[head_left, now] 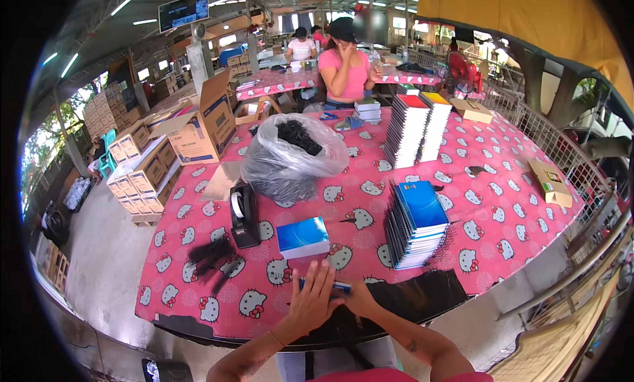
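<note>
Near the front edge of the pink table (360,238), a blue booklet (341,287) is lying beneath the left hand's (313,297) straight, flat fingers, its right end meeting the right hand (358,299); whether that one is gripping, I cannot tell

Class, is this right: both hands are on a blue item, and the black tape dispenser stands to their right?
Wrong side: the head view shows the black tape dispenser left of the left hand and right hand, which are on the blue item.

Head-worn fisheye view — facing forward and down, left hand (313,297) and right hand (358,299) close, table (370,203) beyond
</note>
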`<state>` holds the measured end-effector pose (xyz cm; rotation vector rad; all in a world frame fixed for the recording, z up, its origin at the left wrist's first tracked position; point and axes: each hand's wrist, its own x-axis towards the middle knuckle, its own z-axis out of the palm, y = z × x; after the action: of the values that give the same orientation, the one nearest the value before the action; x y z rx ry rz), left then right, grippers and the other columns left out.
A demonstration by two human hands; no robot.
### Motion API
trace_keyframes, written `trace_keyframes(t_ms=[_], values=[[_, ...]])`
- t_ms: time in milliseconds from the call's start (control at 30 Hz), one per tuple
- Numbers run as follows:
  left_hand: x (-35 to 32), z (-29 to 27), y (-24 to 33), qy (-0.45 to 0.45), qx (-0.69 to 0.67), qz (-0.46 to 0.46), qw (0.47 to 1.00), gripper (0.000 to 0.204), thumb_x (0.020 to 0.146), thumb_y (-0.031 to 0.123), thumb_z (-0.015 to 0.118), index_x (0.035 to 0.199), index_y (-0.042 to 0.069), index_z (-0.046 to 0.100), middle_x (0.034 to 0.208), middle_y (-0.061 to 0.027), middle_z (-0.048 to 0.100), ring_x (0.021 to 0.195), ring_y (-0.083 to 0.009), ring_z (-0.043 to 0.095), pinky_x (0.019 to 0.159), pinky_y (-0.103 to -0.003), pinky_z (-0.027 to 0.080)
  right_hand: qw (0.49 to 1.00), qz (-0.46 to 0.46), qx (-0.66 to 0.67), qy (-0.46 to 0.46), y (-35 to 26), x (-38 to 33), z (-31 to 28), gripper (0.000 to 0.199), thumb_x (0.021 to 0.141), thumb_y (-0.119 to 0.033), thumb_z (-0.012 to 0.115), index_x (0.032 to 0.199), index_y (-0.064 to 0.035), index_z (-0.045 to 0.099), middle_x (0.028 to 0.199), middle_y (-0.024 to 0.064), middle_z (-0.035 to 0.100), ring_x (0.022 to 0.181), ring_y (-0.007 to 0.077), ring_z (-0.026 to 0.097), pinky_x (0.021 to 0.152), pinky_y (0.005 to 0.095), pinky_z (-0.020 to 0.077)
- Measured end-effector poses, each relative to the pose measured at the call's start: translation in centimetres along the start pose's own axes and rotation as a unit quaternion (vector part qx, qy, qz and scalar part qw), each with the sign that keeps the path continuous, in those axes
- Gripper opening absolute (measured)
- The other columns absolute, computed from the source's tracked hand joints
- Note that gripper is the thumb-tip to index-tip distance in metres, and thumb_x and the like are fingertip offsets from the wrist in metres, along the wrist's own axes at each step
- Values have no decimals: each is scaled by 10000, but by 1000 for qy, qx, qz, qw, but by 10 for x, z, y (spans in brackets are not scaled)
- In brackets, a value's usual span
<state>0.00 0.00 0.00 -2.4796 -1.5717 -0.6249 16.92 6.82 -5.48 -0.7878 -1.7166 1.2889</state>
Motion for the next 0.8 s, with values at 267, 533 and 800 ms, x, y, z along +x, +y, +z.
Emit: trace_keyframes(t_ms=[267,533,800], values=[[22,0,-41,-66,-2,73,995,551,899,370,699,1346,79,561,1244,-122,618,1271,-299,549,1158,-610,227,997,33,33,-65,20,7,-7,296,926,-50,684,1217,-17,646,1072,36,698,991,111,622,874,301,504],[-7,2,7,58,-18,31,998,368,942,270,647,1250,77,586,1249,-78,622,1193,-249,580,1156,-589,265,998,33,13,-44,24,3,-9,378,944,-111,688,1308,-40,615,1160,79,703,1061,136,635,920,318,512],[14,7,-30,-37,-31,56,997,552,971,417,596,1390,67,519,1407,-161,527,1382,-342,445,1153,-623,224,990,24,-131,-38,-31,-2,-16,413,889,-69,716,1292,-41,628,1089,136,706,998,202,669,855,325,524]])
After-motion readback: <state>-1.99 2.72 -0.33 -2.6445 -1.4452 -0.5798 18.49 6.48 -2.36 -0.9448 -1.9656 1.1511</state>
